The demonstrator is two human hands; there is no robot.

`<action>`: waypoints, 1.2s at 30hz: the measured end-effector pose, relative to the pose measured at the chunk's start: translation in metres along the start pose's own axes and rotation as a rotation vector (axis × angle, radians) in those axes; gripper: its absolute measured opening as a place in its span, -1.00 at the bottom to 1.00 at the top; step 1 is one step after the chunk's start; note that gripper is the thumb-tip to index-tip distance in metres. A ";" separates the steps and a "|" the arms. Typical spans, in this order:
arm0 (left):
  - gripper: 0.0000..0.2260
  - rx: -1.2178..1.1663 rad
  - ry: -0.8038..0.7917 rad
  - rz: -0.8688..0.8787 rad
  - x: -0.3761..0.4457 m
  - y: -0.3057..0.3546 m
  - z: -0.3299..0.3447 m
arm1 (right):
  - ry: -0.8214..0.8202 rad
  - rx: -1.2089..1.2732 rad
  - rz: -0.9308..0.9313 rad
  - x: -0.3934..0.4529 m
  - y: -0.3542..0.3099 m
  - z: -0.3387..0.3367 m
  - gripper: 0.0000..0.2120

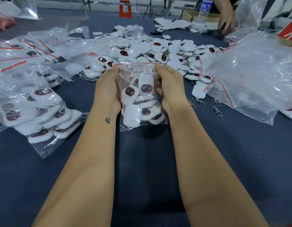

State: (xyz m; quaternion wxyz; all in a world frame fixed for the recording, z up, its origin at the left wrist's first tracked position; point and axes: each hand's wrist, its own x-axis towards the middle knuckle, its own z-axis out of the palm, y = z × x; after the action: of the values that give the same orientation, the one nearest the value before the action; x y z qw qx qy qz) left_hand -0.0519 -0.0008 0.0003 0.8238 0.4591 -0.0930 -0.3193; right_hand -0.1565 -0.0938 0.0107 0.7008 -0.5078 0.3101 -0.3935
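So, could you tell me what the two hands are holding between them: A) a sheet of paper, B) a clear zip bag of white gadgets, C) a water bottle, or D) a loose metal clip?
B: the left hand and right hand both grip the upper edges of the clear zip bag, with white gadgets packed inside it.

place: packing workshop | evidence: loose white keychain gadgets [158,51] heaped (hundreds), filled zip bags [35,108], blue worktable [142,161]

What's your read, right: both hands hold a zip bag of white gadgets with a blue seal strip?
Wrong: head view shows the seal strip red, not blue. The left hand and right hand do hold the zip bag of white gadgets.
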 end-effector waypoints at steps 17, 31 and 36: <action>-0.89 -0.017 0.163 0.078 0.003 -0.003 0.001 | 0.060 -0.041 -0.096 0.003 0.004 -0.001 -0.78; -0.82 -0.002 0.049 0.049 0.003 -0.003 0.000 | -0.019 -0.037 -0.034 0.004 0.005 0.000 -0.84; -0.81 -0.058 0.004 -0.019 0.000 -0.003 0.002 | -0.023 -0.075 -0.076 0.003 0.007 0.000 -0.82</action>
State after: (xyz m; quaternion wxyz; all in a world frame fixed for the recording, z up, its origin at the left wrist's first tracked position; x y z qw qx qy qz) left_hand -0.0545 -0.0032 -0.0014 0.8338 0.4366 -0.0778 -0.3288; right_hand -0.1534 -0.0953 0.0037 0.6693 -0.5496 0.2974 -0.4019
